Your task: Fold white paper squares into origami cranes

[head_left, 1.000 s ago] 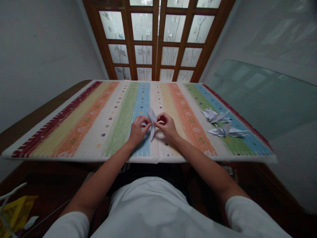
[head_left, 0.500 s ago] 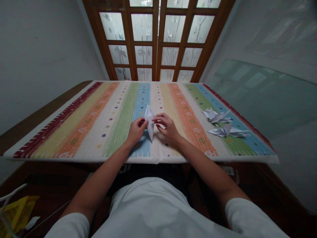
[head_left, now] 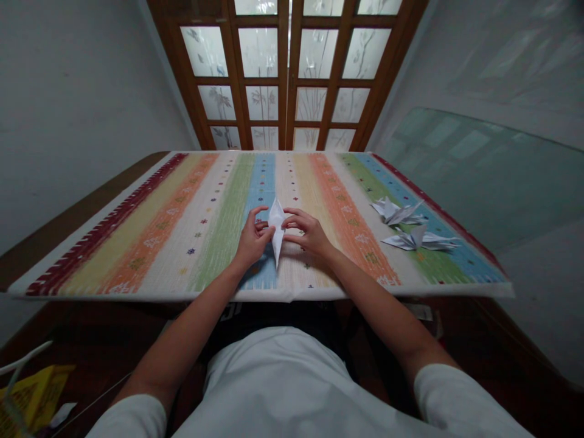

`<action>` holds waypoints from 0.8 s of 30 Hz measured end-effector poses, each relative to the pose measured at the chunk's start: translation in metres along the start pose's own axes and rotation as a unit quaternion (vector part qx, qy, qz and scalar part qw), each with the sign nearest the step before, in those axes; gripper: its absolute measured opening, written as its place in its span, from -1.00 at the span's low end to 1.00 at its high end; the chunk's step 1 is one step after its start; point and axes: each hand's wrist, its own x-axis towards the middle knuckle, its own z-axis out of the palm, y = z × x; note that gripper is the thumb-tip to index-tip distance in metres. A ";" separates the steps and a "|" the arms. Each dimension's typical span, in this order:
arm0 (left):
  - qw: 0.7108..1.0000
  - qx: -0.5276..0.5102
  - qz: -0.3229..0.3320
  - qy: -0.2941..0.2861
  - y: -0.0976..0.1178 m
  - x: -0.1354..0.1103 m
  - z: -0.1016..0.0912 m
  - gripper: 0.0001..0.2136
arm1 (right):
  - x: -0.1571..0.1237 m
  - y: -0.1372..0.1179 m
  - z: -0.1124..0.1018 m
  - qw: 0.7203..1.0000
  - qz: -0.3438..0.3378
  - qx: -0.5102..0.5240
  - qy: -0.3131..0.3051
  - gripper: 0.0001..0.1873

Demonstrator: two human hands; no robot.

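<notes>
A white folded paper piece (head_left: 276, 231), long and pointed at both ends, lies on the striped tablecloth (head_left: 182, 231) in front of me. My left hand (head_left: 252, 237) presses its left edge with fingertips, fingers partly spread. My right hand (head_left: 308, 231) holds the right edge with thumb and fingers pressed onto the paper. Both hands touch the paper near its middle, flat against the cloth.
Two finished white paper cranes (head_left: 396, 213) (head_left: 418, 239) rest on the right side of the cloth. A glass sheet (head_left: 479, 176) leans at the right wall. Wooden glazed doors (head_left: 287, 73) stand behind the table. A yellow packet (head_left: 31, 395) lies at lower left.
The paper piece, earlier held up between both hands with flaps apart, has been closed and laid flat on the cloth. Both hands moved down onto it.
</notes>
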 end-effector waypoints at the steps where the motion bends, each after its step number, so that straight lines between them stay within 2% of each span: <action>1: 1.000 0.011 0.002 -0.007 0.002 0.000 0.000 -0.64 | 0.000 0.000 0.000 1.000 0.009 0.001 0.000 -0.74; 4: 0.998 0.038 0.010 -0.040 0.007 -0.001 -0.001 -0.80 | 0.001 -0.001 0.000 0.999 0.033 0.010 0.007 -0.74; 11: 0.993 0.073 0.065 -0.073 0.012 -0.006 -0.001 -0.67 | -0.001 0.001 -0.001 0.999 0.039 0.016 0.012 -0.81; 14: 0.988 0.103 0.091 -0.075 0.013 -0.007 -0.002 -0.72 | 0.001 0.004 -0.005 1.000 0.028 0.006 -0.006 -0.80; 19: 0.981 0.147 0.118 -0.036 0.012 -0.005 -0.004 -0.73 | 0.005 0.007 -0.008 1.000 0.016 0.002 0.013 -0.78; 24: 0.986 0.128 0.107 0.003 0.007 -0.004 -0.002 -0.68 | 0.004 0.008 0.001 0.993 0.070 0.085 0.051 -0.61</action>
